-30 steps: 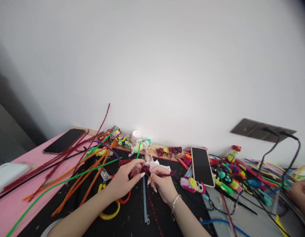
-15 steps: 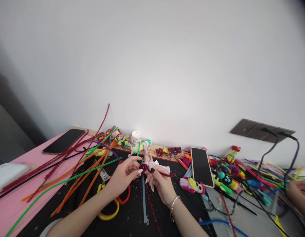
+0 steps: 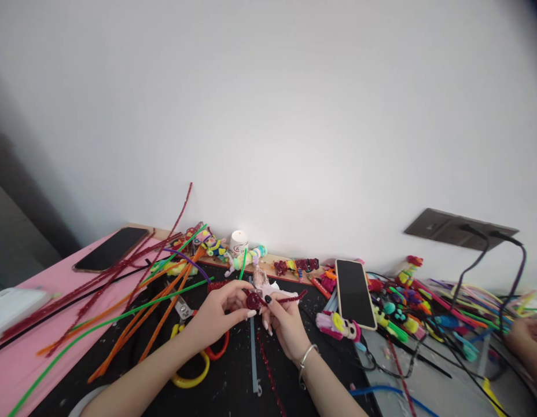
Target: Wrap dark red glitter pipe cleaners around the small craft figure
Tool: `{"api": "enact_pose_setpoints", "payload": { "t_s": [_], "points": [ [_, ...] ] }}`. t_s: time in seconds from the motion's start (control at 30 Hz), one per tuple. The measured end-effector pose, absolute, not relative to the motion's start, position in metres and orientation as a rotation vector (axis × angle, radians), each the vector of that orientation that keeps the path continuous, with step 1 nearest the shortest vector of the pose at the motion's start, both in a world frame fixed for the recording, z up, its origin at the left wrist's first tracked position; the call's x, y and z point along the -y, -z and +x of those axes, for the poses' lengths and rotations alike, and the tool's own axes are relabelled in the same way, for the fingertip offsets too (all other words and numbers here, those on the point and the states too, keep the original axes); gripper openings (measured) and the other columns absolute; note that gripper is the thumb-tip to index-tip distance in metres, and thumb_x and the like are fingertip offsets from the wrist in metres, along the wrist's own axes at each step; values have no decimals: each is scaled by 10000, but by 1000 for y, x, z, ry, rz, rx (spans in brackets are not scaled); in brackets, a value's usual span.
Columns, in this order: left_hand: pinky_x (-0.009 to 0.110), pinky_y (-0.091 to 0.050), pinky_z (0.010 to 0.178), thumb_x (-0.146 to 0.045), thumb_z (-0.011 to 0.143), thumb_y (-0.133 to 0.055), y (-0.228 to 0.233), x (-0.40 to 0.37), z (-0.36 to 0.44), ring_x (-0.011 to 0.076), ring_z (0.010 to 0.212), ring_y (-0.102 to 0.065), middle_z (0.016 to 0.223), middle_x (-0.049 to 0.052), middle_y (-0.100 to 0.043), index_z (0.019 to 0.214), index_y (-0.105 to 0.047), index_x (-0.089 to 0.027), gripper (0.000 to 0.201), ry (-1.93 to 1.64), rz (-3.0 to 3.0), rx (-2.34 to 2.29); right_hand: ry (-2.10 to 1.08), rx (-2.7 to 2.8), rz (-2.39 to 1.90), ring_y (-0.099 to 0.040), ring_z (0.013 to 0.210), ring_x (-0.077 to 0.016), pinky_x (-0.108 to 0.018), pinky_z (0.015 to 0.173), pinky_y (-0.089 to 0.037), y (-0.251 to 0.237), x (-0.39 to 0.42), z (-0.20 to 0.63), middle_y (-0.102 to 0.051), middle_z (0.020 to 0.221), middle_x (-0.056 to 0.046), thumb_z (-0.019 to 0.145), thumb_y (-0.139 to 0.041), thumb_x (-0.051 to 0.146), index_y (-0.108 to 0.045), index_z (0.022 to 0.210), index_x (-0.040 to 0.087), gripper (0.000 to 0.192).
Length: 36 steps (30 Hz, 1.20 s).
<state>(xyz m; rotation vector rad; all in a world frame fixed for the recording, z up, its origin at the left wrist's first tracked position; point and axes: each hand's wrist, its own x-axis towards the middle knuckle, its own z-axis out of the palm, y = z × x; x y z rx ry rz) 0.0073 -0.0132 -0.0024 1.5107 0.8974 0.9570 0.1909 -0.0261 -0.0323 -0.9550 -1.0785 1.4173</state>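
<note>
Between my two hands is a dark red tinsel pipe cleaner (image 3: 253, 299), wound into a small round coil with a loose end sticking out to the right. My left hand (image 3: 231, 306) is closed around the coil's left side, its thumb below. My right hand (image 3: 282, 317), wearing a silver bangle, pinches the pipe cleaner just right of the coil between thumb and forefinger. Behind the hands lies a crumpled pale pink piece (image 3: 264, 281). Under them a grey-blue strip (image 3: 253, 353) rests on the black mat (image 3: 225, 397). Scissors (image 3: 194, 379) with yellow and red handles lie beneath my left forearm.
Orange pipe cleaners (image 3: 129, 333) and a long green one (image 3: 95, 327) spread across the left. A phone (image 3: 112, 249) lies at left, another phone (image 3: 355, 294) at right beside a pipe-cleaner doll (image 3: 338, 326). Cables hang from the wall socket (image 3: 459, 227). Another person's hand (image 3: 526, 347) is at the right edge.
My left thumb has moved off the front of the coil, so its round shape now shows more. The loose end on the right has tipped upward.
</note>
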Motion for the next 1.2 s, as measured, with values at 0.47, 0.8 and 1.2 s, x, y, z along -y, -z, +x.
{"api": "enact_pose_setpoints", "payload": {
  "t_s": [0.47, 0.8, 1.2],
  "points": [
    [316, -548, 726, -234, 706, -754, 1, 11, 6, 163, 721, -646, 915, 29, -720, 1088, -634, -186, 403, -893, 1552, -945, -1472, 1033, -860, -159, 414, -60, -213, 432, -154, 28, 25, 190, -285, 461, 118, 749, -753, 586, -390, 568, 233, 538],
    [275, -488, 681, -276, 817, -661, 5, 8, 5, 155, 726, -581, 822, 14, -653, 1045, -657, -175, 250, -862, 1560, -877, -1208, 1219, -1028, -262, 443, -81, -214, 441, -197, 28, 28, 189, -371, 477, 85, 784, -719, 500, -475, 577, 211, 431],
    [270, -472, 654, -241, 834, -643, 7, 6, 5, 158, 722, -584, 794, 0, -635, 1068, -645, -176, 243, -896, 1564, -897, -1075, 1246, -1053, -338, 516, -115, -224, 441, -249, 30, 29, 189, -441, 577, 50, 812, -715, 556, -593, 699, 191, 401]
  ]
}}
